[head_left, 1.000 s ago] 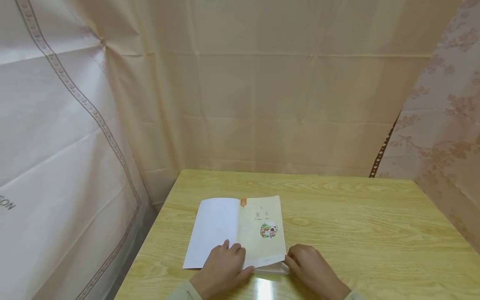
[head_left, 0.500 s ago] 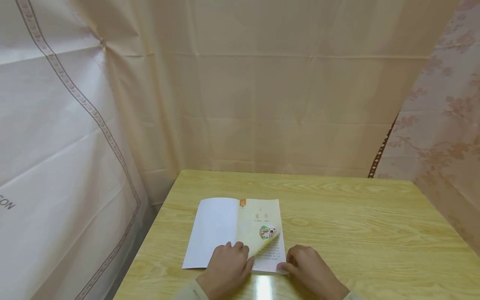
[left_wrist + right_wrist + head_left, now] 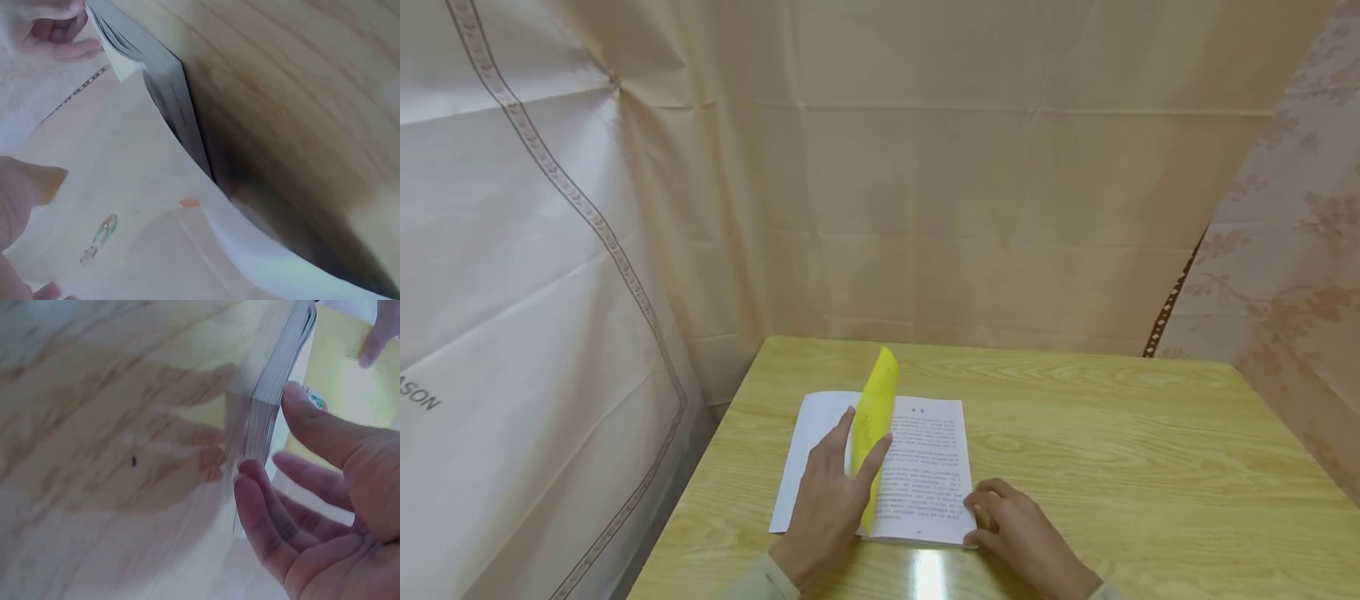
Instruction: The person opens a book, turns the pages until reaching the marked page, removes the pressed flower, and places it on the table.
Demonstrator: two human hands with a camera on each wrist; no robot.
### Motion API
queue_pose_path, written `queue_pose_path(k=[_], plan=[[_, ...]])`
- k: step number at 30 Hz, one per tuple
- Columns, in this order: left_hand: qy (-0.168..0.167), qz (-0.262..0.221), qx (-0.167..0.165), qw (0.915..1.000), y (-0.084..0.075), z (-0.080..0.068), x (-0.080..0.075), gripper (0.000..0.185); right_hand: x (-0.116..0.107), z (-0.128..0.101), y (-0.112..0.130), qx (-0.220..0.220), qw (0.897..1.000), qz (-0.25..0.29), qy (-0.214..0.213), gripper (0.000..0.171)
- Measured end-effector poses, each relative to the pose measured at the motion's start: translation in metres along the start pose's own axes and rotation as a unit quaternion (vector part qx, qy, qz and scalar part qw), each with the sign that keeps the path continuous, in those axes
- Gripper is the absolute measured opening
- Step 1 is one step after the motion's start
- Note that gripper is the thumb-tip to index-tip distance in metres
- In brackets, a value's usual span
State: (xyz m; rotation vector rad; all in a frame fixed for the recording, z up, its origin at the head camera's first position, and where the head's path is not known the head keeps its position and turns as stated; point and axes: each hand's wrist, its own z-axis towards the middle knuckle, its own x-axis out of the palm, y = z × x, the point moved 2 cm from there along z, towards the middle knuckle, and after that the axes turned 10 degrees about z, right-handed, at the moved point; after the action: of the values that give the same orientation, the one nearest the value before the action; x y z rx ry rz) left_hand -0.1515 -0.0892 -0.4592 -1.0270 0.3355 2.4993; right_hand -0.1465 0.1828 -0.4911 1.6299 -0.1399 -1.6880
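Observation:
An open paperback book point(image 3: 925, 475) lies on the table with a page of dense print facing up on its right side. One leaf point(image 3: 874, 417), bright yellow on its back, stands nearly upright at the spine. My left hand point(image 3: 831, 487) is at this leaf, fingers extended along its left side and thumb reaching across its right side. In the left wrist view the leaf's pale title side point(image 3: 144, 156) bows past the thumb. My right hand point(image 3: 1018, 525) is at the book's lower right corner, its loosely bent fingers and thumb touching the page edges point(image 3: 269, 406).
The wood-grain table point(image 3: 1090, 442) extends to the right of and behind the book. A beige cloth point(image 3: 962, 208) hangs behind it, a white cloth point(image 3: 535, 333) at the left and a floral cloth point(image 3: 1300, 250) at the right. Light reflects off the table's front point(image 3: 928, 571).
The title leaf has lifted from its lower right corner and swung up leftward, uncovering the printed page. My left hand has moved up-left with fingers spread; the right hand stays at the corner.

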Motion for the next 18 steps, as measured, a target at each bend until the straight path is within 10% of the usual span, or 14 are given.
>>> queue_pose_path(k=[7,18], plan=[[0.010,0.104,0.089,0.9905,0.0066,-0.0008,-0.0030,0.038,-0.0025,0.0000,0.0008,-0.031,0.999,-0.001,0.045,0.029],[0.056,0.154,0.115,0.9798,0.0060,-0.0045,0.0032,0.033,-0.0067,0.0000,0.0030,-0.024,0.996,-0.018,0.082,0.039]])
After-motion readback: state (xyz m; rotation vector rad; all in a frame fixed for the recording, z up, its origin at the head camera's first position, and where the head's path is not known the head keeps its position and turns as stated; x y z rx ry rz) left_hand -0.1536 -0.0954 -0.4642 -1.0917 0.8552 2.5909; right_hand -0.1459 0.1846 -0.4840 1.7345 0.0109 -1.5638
